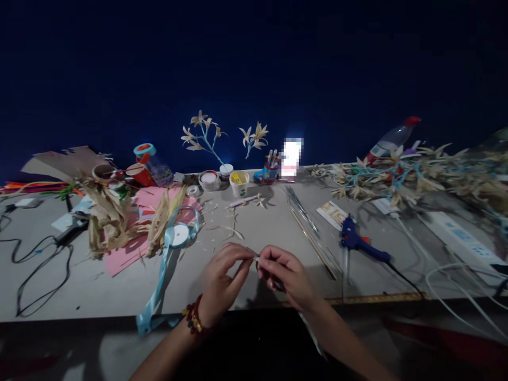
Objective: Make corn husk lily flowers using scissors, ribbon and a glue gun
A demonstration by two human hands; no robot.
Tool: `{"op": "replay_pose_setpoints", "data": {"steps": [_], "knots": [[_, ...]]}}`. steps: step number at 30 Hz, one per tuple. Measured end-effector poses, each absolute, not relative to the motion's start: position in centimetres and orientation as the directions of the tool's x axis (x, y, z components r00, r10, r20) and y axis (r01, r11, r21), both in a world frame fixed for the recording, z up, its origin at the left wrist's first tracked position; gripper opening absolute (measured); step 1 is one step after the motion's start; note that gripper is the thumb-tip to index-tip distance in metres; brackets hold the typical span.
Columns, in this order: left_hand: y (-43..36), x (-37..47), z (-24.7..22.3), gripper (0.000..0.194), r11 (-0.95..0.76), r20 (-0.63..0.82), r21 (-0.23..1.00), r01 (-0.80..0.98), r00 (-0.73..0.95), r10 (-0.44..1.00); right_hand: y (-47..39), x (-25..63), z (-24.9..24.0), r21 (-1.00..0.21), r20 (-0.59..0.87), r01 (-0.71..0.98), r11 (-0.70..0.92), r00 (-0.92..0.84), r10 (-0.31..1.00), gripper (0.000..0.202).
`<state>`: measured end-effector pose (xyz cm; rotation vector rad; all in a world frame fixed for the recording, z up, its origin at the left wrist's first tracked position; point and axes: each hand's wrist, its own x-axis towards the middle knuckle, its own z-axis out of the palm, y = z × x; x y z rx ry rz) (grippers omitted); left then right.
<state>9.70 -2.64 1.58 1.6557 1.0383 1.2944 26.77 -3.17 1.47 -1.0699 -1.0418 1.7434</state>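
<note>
Near the table's front edge, my left hand (pixel 228 280) and my right hand (pixel 286 275) meet at their fingertips. Between them is a small, thin, pale piece (pixel 257 259), too small to make out fully. Both hands are closed in a pinch around it. Just beyond them lie a pale curved strip (pixel 234 232) and a small pale flower (pixel 262 200) beside a light purple stick (pixel 243 201). To the left, a roll of light blue ribbon (pixel 180 235) trails over the table's edge.
Dried husks (pixel 107 222) lie on pink paper (pixel 119 256) at left. Cups and a bottle (pixel 159 172) stand behind. Metal wires (pixel 304 211), a blue glue gun (pixel 363 243), a power strip (pixel 462 243) and husk flowers (pixel 400 174) are at right. A bright screen (pixel 291 157) stands at the back.
</note>
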Motion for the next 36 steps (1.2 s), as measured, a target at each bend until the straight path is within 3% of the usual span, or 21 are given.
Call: {"op": "replay_pose_setpoints", "data": {"steps": [3, 7, 11, 14, 20, 23, 27, 32, 36], "knots": [[-2.6, 9.7, 1.9, 0.013, -0.373, 0.351, 0.909, 0.188, 0.142, 0.926, -3.5, 26.8, 1.7, -0.954, -0.173, -0.194, -0.228, -0.262, 0.949, 0.032], [-2.7, 10.1, 1.7, 0.007, -0.186, 0.172, 0.976, 0.112, 0.122, 0.977, -3.7, 27.0, 1.9, -0.995, 0.096, 0.003, 0.098, -0.183, 0.978, 0.023], [-2.7, 10.3, 1.5, 0.007, -0.098, 0.095, 0.995, 0.032, 0.088, 0.992, -3.5, 26.7, 1.9, -0.968, 0.207, 0.101, 0.230, -0.195, 0.959, 0.025], [-2.7, 10.4, 1.5, 0.007, -0.104, 0.099, 0.993, 0.051, 0.091, 0.991, -3.3, 26.2, 1.7, -0.935, 0.282, 0.192, 0.297, -0.102, 0.954, 0.006], [-2.8, 11.0, 1.8, 0.007, -0.219, 0.216, 0.951, 0.217, 0.038, 0.976, -3.7, 25.4, 1.2, -0.783, 0.531, 0.362, 0.506, -0.037, 0.847, 0.010], [-2.5, 11.0, 1.5, 0.007, -0.289, 0.304, 0.907, 0.307, 0.001, 0.953, -4.0, 25.3, 0.9, -0.760, 0.584, 0.369, 0.536, 0.024, 0.811, 0.012], [-2.0, 10.2, 1.0, 0.005, -0.346, 0.406, 0.850, 0.397, -0.074, 0.911, -3.8, 25.7, 0.9, -0.798, 0.589, 0.258, 0.544, 0.148, 0.794, 0.012], [-2.2, 10.3, 2.2, 0.010, -0.392, 0.365, 0.884, 0.255, 0.146, 0.919, -3.4, 25.7, 1.1, -0.849, 0.522, 0.170, 0.500, 0.136, 0.842, 0.013], [-2.2, 11.2, 3.0, 0.008, -0.492, 0.456, 0.808, 0.326, 0.184, 0.871, -3.6, 25.3, 1.1, -0.821, 0.559, 0.201, 0.535, 0.095, 0.823, 0.016]]}}
